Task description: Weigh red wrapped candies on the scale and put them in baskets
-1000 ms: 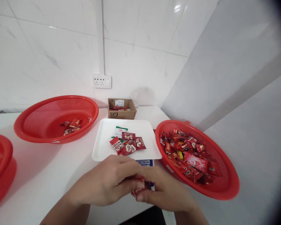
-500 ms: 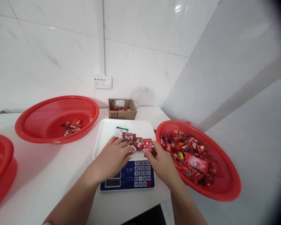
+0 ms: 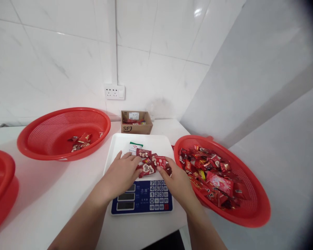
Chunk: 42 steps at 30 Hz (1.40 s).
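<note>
A white scale tray (image 3: 158,140) has several wrapped sweets lying on it, above a blue keypad panel (image 3: 143,206). My right hand (image 3: 178,180) pinches a red candy packet (image 3: 160,161) with white dots between thumb and fingers at the tray's right side. Over the tray's left half lies my left hand (image 3: 121,173), fingers spread, its tips touching the sweets. Just right of that thumb rests a dark red packet (image 3: 148,169) with pale lettering. Another dark red packet (image 3: 143,153) lies behind it, near a white and green packet (image 3: 134,148). My fingers partly cover the pile.
A red basket (image 3: 262,205) full of sweets stands on the right. Another red basket (image 3: 41,133) at back left holds several sweets, and a third red basket (image 3: 2,161) is cut off at the left edge. Behind the scale sits a cardboard box (image 3: 139,130) against the tiled wall.
My left hand has drawn slightly left, its fingers spreading and uncovering the front dark red packet. The dotted packet in my right hand has shifted a little left and tilted.
</note>
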{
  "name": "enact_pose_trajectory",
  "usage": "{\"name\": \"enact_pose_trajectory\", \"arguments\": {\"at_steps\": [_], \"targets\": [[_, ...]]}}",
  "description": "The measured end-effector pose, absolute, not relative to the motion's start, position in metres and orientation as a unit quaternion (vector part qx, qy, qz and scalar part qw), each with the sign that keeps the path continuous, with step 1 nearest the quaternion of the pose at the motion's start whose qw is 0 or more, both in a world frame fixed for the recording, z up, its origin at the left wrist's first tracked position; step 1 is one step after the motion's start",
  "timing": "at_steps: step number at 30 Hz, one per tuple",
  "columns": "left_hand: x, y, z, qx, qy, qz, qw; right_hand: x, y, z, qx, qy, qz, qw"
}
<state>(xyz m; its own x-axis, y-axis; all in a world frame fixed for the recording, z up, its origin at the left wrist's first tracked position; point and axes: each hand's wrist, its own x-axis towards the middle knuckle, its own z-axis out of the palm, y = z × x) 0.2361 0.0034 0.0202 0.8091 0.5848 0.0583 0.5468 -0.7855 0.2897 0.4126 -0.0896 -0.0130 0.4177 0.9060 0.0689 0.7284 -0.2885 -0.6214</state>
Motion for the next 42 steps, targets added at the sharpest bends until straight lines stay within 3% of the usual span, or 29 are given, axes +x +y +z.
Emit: {"name": "enact_pose_trajectory", "arguments": {"at_steps": [10, 28, 42], "targets": [[0.236, 0.002, 0.022, 0.937, 0.314, 0.064, 0.142, 0.411, -0.084, -0.022, -0.731, -0.542, 0.191, 0.367], [0.245, 0.021, 0.006, 0.909, 0.391, 0.074, 0.122, 0.413, -0.085, -0.026, -0.79, -0.525, 0.121, 0.294], [0.242, 0.014, 0.01, 0.918, 0.365, 0.072, 0.14, 0.413, -0.081, -0.027, -0.811, -0.524, 0.077, 0.249]]}}
